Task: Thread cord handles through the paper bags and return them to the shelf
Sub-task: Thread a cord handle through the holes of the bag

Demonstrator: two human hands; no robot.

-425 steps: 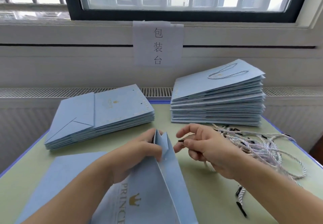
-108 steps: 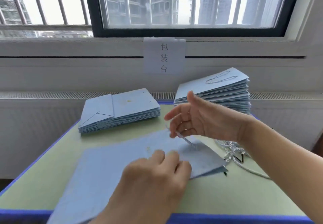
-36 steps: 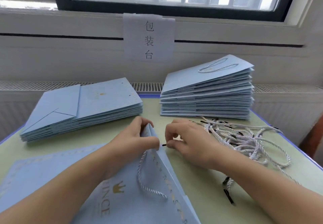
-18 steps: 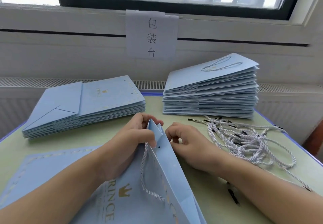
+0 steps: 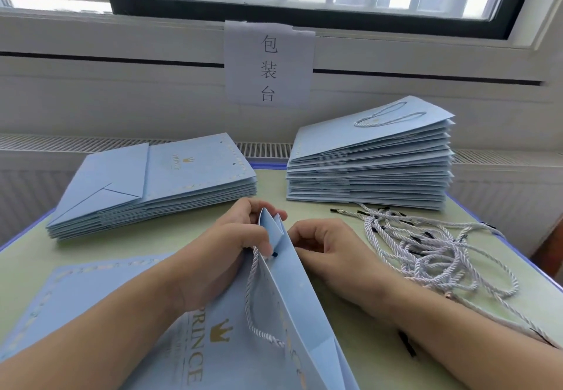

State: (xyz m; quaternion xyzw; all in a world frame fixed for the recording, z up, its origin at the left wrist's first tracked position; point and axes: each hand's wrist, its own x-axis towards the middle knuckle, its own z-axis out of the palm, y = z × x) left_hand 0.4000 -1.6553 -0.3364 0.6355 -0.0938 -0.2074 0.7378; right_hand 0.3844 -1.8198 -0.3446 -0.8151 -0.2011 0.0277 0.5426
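Bag: a pale blue paper bag (image 5: 292, 313) stood part-opened at the near edge of the table (image 5: 350, 322), its top gusset fold pointing away from the person, between the two hands.
Left hand: the left hand (image 5: 231, 243) gripped the bag's top edge from the left, fingers curled over the fold and thumb pressed on the outer face.
Right hand: the right hand (image 5: 329, 246) lay just right of the bag's top, fingers curled inward toward the paper; what they pinched could not be told.
Cord: a white twisted cord (image 5: 251, 298) hung in a loop down the bag's left face, below the left hand; a dark tip (image 5: 275, 254) showed at a hole near the thumb.
Loose cords: a tangle of cords (image 5: 432, 249) lay right of the bag, just beyond the right hand.
Left stack: flat bags (image 5: 170, 182) were piled beyond the bag, to its left.
Right stack: a taller pile (image 5: 371, 164) sat beyond the bag, to its right, a cord handle on its top bag.
Flat bag: another bag (image 5: 76, 292) lay flat left of the bag, under the left forearm.
Sign: a paper sign (image 5: 269, 64) hung on the wall past both stacks.
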